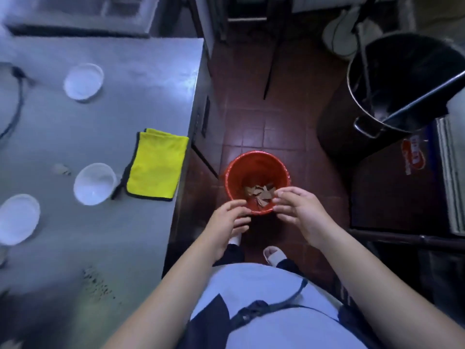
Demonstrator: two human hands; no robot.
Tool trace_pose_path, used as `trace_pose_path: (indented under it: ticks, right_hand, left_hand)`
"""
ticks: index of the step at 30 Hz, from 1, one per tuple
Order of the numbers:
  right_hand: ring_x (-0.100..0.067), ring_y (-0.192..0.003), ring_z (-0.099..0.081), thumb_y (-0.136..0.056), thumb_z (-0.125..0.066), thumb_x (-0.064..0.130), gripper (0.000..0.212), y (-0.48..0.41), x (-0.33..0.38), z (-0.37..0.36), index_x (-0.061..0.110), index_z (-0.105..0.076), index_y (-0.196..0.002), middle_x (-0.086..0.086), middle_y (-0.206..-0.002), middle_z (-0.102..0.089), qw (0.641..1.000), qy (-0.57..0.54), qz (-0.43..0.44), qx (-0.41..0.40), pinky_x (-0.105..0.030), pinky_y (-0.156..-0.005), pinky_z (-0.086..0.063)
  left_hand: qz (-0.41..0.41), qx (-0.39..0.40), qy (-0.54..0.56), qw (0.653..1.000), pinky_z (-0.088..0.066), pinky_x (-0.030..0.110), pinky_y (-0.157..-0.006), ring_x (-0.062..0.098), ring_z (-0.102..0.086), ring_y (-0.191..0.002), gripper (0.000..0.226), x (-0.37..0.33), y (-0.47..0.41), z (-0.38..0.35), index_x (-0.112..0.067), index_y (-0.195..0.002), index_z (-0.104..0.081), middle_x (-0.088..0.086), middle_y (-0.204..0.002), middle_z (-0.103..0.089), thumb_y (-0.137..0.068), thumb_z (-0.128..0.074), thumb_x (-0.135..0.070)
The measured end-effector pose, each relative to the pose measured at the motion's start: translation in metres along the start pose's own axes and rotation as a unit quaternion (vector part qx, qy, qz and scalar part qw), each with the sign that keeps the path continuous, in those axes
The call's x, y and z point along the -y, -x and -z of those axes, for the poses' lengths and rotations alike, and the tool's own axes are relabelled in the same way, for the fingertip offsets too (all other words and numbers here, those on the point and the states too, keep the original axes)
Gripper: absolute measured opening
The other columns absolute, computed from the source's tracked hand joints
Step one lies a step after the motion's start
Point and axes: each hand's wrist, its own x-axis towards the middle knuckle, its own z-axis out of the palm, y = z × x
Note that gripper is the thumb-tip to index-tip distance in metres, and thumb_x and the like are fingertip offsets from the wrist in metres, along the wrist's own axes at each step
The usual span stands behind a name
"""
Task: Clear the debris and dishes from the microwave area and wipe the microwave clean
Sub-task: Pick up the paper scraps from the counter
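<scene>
A red bucket [254,170] stands on the floor beside the steel counter [141,71], with brown paper scraps [260,193] lying in its bottom. Both my hands hover over its near rim with relaxed, spread fingers and nothing in them: my left hand [226,221] at the near left, my right hand [300,210] at the near right. On the counter lie a folded yellow cloth [157,165], a white bowl [94,183], a white dish [84,81], a white plate [17,219] and a patch of brown crumbs [98,285]. The microwave is out of view.
A large dark metal pot [407,79] with a long handle across it stands at the right on dark equipment. A black cable [17,96] runs along the counter's left edge. A small brown scrap [60,169] lies near the bowl. Red tiled floor [254,117] stretches beyond the bucket.
</scene>
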Motion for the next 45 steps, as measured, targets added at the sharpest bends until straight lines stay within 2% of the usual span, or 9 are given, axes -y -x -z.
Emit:
trace_pose_path:
  ticks: [9,12,22,25,33,35,39,43,45]
  right_hand:
    - [-0.018,-0.078,-0.068,-0.096,-0.061,0.015,0.009,0.013,-0.058,0.000,0.011,-0.069,-0.096,-0.009,-0.091,-0.073,0.986,0.114,-0.038,0.112,-0.027,-0.067,-0.054]
    - [-0.019,-0.076,-0.065,-0.097,-0.057,0.010,0.014,0.021,-0.078,-0.021,0.007,-0.070,-0.095,-0.011,-0.089,-0.072,0.973,0.148,-0.046,0.168,-0.029,-0.069,-0.053]
    - [-0.027,-0.082,-0.065,-0.097,-0.054,0.003,0.016,0.097,-0.096,-0.143,0.007,-0.069,-0.093,-0.010,-0.085,-0.066,0.892,0.277,-0.023,0.355,-0.038,-0.081,-0.049]
    - [-0.031,-0.084,-0.064,-0.096,-0.055,-0.001,0.016,0.110,-0.104,-0.171,0.005,-0.069,-0.091,-0.013,-0.087,-0.065,0.889,0.295,-0.019,0.350,-0.040,-0.082,-0.049]
    - [-0.020,-0.072,-0.064,-0.093,-0.059,0.001,0.016,0.107,-0.101,-0.242,0.007,-0.071,-0.086,-0.015,-0.091,-0.067,0.899,0.329,0.055,0.284,-0.025,-0.058,-0.049]
    - [-0.020,-0.073,-0.065,-0.094,-0.057,0.001,0.015,0.106,-0.092,-0.262,0.008,-0.070,-0.088,-0.013,-0.091,-0.067,0.899,0.330,0.079,0.276,-0.026,-0.059,-0.051]
    - [-0.021,-0.086,-0.067,-0.093,-0.063,0.008,0.010,0.099,-0.051,-0.307,0.010,-0.073,-0.093,-0.007,-0.091,-0.069,0.859,0.378,0.148,0.312,-0.032,-0.073,-0.055]
    - [-0.017,-0.078,-0.063,-0.087,-0.069,0.006,0.012,0.060,0.003,-0.373,0.016,-0.074,-0.088,-0.002,-0.082,-0.070,0.812,0.424,0.240,0.321,-0.031,-0.069,-0.050]
    - [-0.021,-0.083,-0.063,-0.086,-0.067,0.006,0.013,0.026,0.020,-0.415,0.017,-0.072,-0.090,0.000,-0.088,-0.071,0.781,0.465,0.270,0.317,-0.033,-0.071,-0.049]
  left_hand:
    - [-0.017,-0.159,0.145,0.976,-0.059,0.034,-0.087,0.021,-0.072,-0.102,0.020,0.082,0.103,0.027,-0.018,-0.112,-0.070,0.005,-0.105,-0.076,-0.095,-0.061,-0.014]
    - [-0.032,-0.206,0.196,0.958,-0.060,0.033,-0.084,0.020,-0.073,-0.100,0.018,0.112,0.131,0.033,-0.018,-0.111,-0.071,0.004,-0.106,-0.076,-0.097,-0.061,-0.015]
    - [-0.085,-0.370,0.404,0.832,-0.054,0.033,-0.080,0.024,-0.066,-0.090,0.017,0.191,0.220,0.094,-0.007,-0.108,-0.067,0.011,-0.097,-0.073,-0.097,-0.055,-0.004]
    - [-0.102,-0.371,0.437,0.813,-0.053,0.032,-0.078,0.022,-0.066,-0.086,0.016,0.200,0.224,0.121,-0.007,-0.107,-0.067,0.010,-0.094,-0.073,-0.097,-0.055,-0.003]
    - [-0.144,-0.362,0.472,0.791,-0.054,0.026,-0.066,0.019,-0.065,-0.074,0.015,0.211,0.221,0.198,-0.004,-0.105,-0.066,0.009,-0.087,-0.072,-0.097,-0.054,-0.001]
    - [-0.137,-0.360,0.480,0.788,-0.054,0.023,-0.060,0.018,-0.064,-0.071,0.015,0.212,0.214,0.210,-0.005,-0.103,-0.066,0.009,-0.084,-0.070,-0.097,-0.053,0.001]
    - [-0.125,-0.352,0.499,0.782,-0.052,0.027,-0.060,0.019,-0.063,-0.071,0.015,0.197,0.201,0.221,-0.006,-0.100,-0.067,0.008,-0.084,-0.070,-0.097,-0.054,0.000]
    - [-0.125,-0.353,0.496,0.784,-0.051,0.032,-0.069,0.023,-0.066,-0.075,0.014,0.174,0.187,0.238,-0.004,-0.103,-0.068,0.013,-0.088,-0.073,-0.096,-0.056,0.000]
    - [-0.122,-0.376,0.490,0.777,-0.051,0.034,-0.071,0.024,-0.066,-0.078,0.015,0.162,0.177,0.248,-0.002,-0.105,-0.068,0.015,-0.091,-0.073,-0.096,-0.056,0.000]
